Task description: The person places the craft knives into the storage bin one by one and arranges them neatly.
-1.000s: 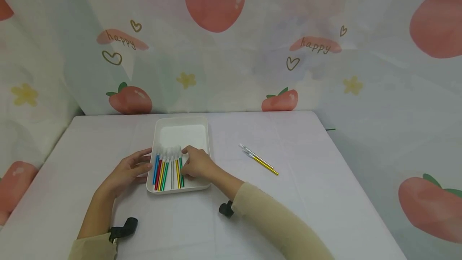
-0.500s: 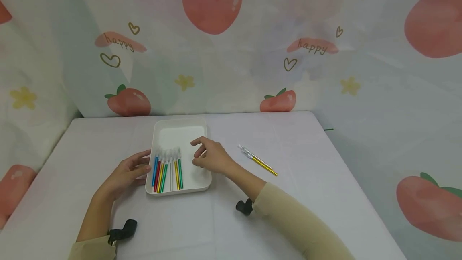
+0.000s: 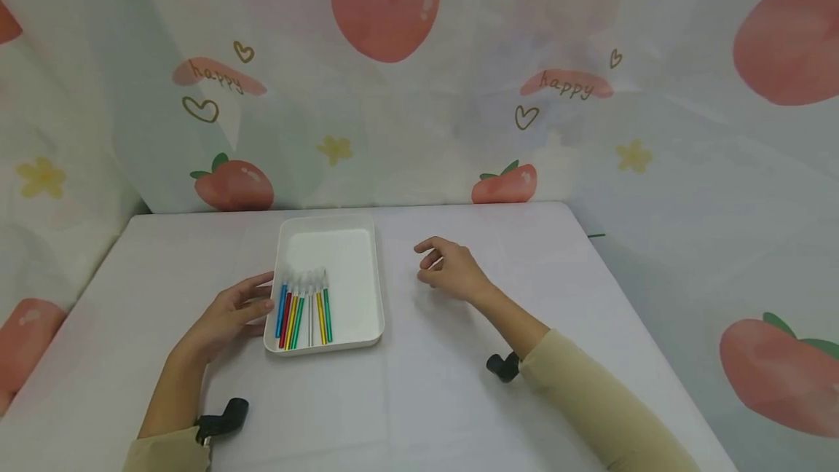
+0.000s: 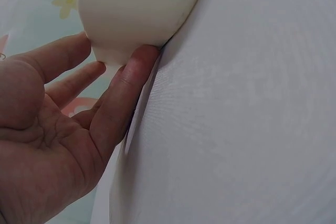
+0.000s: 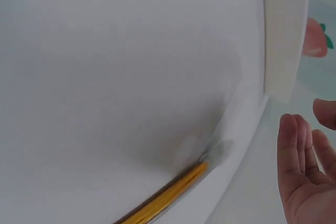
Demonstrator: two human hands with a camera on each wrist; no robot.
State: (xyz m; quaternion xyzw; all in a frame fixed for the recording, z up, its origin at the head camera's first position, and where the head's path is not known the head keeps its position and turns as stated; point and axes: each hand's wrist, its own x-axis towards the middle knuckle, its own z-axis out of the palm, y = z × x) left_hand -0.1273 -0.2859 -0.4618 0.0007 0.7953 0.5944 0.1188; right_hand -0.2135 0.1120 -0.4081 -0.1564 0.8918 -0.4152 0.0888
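Note:
A shallow white tray [image 3: 357, 275] stands left of the table's middle. Inside it several slim, capped pen-like sticks [image 3: 304, 319] in blue, red, yellow, green and silver lie side by side. My left hand [image 3: 229, 315] touches the tray's left side with extended fingertips; the left wrist view shows those fingertips against its outer wall [image 4: 136, 14]. My right hand [image 3: 459, 272] is in the air right of the tray, fingers loosely bent and holding nothing. Below it, the right wrist view shows a yellow stick with a clear cap [image 5: 173, 192], which the hand and forearm hide in the head view.
A white cloth covers the table [image 3: 432, 399]. Behind it hangs a printed curtain [image 3: 419, 137] with fruit, hearts and flowers. A small black camera [image 3: 226, 417] is strapped to the left wrist, another black camera [image 3: 503, 367] to the right.
My right hand has left the sticks in the tray and moved right across the rim, over the place where two loose sticks lay. My left hand has stayed at the tray's side.

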